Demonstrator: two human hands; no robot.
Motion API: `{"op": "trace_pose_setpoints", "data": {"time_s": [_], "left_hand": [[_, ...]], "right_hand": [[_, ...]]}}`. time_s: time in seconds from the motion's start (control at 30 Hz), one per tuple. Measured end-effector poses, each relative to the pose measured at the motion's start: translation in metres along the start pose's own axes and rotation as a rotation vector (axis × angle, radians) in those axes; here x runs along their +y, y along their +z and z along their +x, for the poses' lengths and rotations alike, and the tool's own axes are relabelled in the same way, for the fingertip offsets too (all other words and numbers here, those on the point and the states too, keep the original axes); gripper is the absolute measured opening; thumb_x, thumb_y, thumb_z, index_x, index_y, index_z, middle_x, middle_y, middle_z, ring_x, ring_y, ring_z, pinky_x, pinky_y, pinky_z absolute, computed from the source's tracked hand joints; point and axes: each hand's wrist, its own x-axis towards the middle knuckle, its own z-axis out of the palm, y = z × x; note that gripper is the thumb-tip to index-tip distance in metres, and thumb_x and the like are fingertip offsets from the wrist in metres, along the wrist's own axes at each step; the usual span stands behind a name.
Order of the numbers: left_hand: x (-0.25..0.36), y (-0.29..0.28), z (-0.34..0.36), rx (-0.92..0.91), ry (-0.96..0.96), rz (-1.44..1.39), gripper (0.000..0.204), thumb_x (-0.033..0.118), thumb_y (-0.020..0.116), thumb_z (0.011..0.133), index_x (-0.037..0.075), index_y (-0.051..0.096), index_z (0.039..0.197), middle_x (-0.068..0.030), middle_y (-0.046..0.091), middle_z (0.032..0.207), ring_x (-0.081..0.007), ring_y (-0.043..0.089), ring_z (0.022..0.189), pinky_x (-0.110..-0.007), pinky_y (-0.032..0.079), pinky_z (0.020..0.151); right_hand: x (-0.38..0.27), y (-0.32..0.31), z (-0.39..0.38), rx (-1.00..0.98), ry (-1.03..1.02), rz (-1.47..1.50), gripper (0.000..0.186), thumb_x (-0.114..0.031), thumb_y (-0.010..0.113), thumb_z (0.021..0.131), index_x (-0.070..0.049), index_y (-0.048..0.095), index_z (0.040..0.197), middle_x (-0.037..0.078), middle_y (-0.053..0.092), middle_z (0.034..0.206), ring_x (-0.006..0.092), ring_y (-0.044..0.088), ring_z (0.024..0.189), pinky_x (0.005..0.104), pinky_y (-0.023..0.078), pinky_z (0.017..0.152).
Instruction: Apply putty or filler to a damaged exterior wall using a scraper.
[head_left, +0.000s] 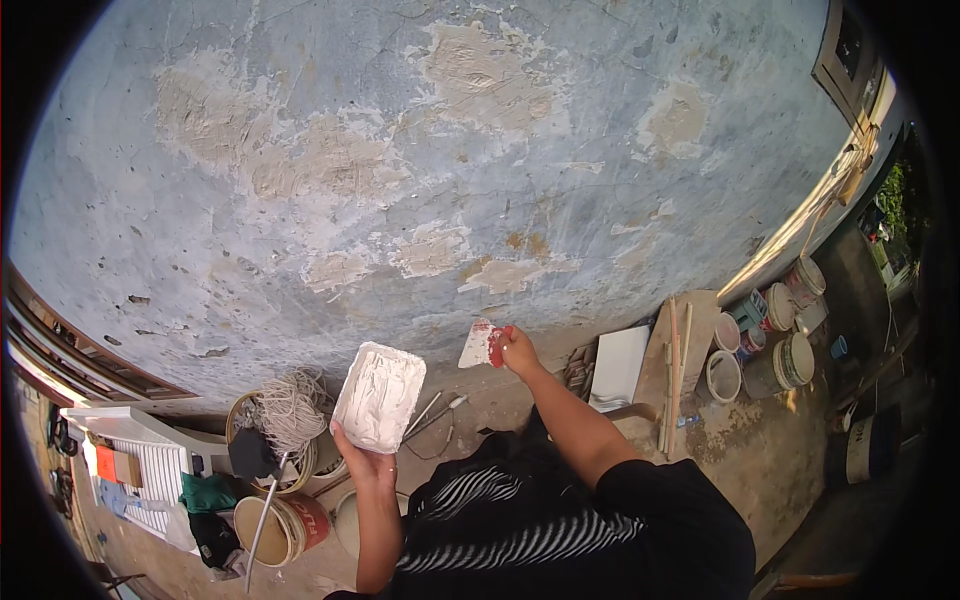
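My left hand is closed on the near end of a white rectangular tray, which holds a thick layer of white filler paste. To its right, my right hand grips the red handle of a putty knife; its wide blade points left and is smeared with white. Knife and tray are apart. Ahead stands a worn blue wall, with rough beige filler patches spread over it. The knife does not appear to touch the wall.
At the left are a bundle of cord, a paint bucket with a pole across it, and a white slatted piece. Several buckets and wooden strips are at the right, near a white panel.
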Motion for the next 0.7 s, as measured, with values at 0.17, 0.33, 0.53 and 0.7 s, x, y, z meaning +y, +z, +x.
{"op": "trace_pose_setpoints", "data": {"time_s": [0.17, 0.33, 0.53, 0.7], "left_hand": [[0.009, -0.015, 0.005, 0.035, 0.016, -0.014, 0.066, 0.051, 0.044, 0.099, 0.005, 0.036, 0.146, -0.0125, 0.043, 0.148, -0.0298, 0.045, 0.134, -0.045, 0.039, 0.112], [0.019, -0.028, 0.011, 0.027, 0.020, 0.005, 0.066, 0.051, 0.043, 0.099, 0.005, 0.036, 0.146, -0.0120, 0.043, 0.148, -0.0294, 0.045, 0.134, -0.044, 0.038, 0.112], [0.023, -0.029, 0.015, 0.068, 0.039, -0.003, 0.067, 0.051, 0.043, 0.099, 0.005, 0.036, 0.146, -0.0121, 0.043, 0.149, -0.0293, 0.045, 0.134, -0.044, 0.038, 0.112], [0.020, -0.021, 0.024, 0.044, 0.014, 0.003, 0.067, 0.051, 0.043, 0.099, 0.005, 0.035, 0.147, -0.0120, 0.042, 0.149, -0.0291, 0.044, 0.134, -0.044, 0.038, 0.112]], "right_hand": [[0.001, -0.008, 0.004, 0.318, 0.097, 0.368, 0.014, -0.013, 0.052, 0.095, -0.005, 0.063, 0.092, 0.005, 0.067, 0.081, 0.0137, 0.062, 0.072, 0.0306, 0.050, 0.066], [-0.004, 0.014, 0.006, 0.220, 0.052, 0.354, 0.014, -0.011, 0.049, 0.098, -0.008, 0.060, 0.090, 0.000, 0.062, 0.075, 0.0094, 0.057, 0.062, 0.0259, 0.046, 0.056], [-0.011, 0.019, 0.026, 0.161, 0.317, 0.300, 0.013, -0.014, 0.052, 0.097, -0.008, 0.059, 0.088, 0.000, 0.061, 0.072, 0.0104, 0.054, 0.055, 0.0270, 0.044, 0.048], [0.015, 0.018, 0.030, 0.189, 0.191, 0.211, 0.015, -0.015, 0.050, 0.097, -0.008, 0.059, 0.087, 0.002, 0.061, 0.071, 0.0117, 0.055, 0.053, 0.0291, 0.042, 0.043]]}}
